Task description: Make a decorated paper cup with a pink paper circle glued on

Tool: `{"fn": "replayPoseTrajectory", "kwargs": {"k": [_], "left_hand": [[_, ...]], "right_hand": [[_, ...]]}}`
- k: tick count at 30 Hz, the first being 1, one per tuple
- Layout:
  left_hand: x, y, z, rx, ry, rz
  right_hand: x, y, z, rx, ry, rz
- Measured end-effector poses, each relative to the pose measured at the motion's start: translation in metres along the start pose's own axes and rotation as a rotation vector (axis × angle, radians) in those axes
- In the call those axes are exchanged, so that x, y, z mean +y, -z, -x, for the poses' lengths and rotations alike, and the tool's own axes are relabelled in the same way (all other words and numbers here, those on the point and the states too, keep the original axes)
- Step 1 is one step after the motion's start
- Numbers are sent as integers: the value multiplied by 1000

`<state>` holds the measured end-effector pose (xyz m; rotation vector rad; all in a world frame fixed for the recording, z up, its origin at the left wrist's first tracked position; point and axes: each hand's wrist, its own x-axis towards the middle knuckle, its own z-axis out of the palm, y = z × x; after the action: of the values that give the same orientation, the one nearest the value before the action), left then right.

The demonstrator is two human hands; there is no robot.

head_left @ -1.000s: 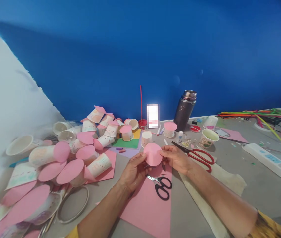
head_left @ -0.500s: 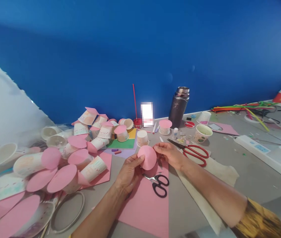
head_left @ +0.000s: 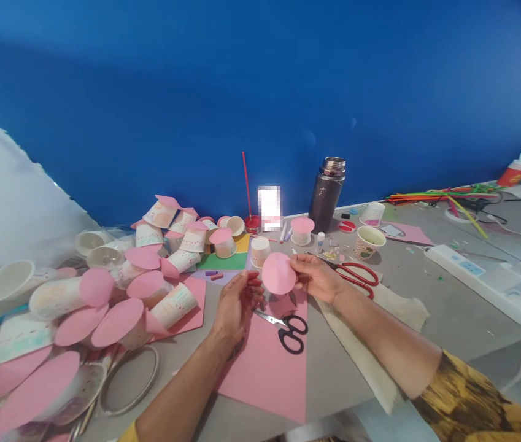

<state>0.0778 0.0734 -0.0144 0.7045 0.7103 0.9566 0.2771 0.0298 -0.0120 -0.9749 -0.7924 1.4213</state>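
Note:
My right hand (head_left: 319,276) pinches a pink paper circle (head_left: 278,274) by its right edge, holding it up over the table. Just left of the circle is my left hand (head_left: 237,304), its fingers curved and apart from the paper, with nothing seen in it. Below the hands, black-handled scissors (head_left: 288,328) lie on a large pink paper sheet (head_left: 264,380). A white paper cup (head_left: 260,252) stands upside down behind the circle. Red-handled scissors (head_left: 356,276) rest on a cream cloth (head_left: 393,313), partly behind my right hand.
Many paper cups with pink discs (head_left: 117,322) are heaped at the left. A dark flask (head_left: 328,196) stands by the blue wall, near a capped cup (head_left: 302,232). At the right lie a white power strip (head_left: 485,285), a patterned cup (head_left: 369,242) and coloured pipe cleaners (head_left: 439,197).
My left hand has let go of the pink circle and drawn away to the left. My right hand now holds the circle alone, slightly higher. The view has shifted a little.

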Motion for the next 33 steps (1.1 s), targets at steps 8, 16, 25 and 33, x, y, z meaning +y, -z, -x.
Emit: {"fn": "replayPoseTrajectory", "kwargs": {"k": [8, 16, 25, 33], "left_hand": [[2, 9, -6, 138, -97, -93], [0, 10, -8, 158, -122, -122], [9, 2, -4, 221, -102, -98], [13, -1, -4, 242, -58, -111]], "right_hand": [[7, 12, -5, 33, -27, 177], [10, -2, 4, 169, 113, 738], [11, -5, 9, 253, 397, 1240], [6, -11, 9, 92, 414, 1340]]}}
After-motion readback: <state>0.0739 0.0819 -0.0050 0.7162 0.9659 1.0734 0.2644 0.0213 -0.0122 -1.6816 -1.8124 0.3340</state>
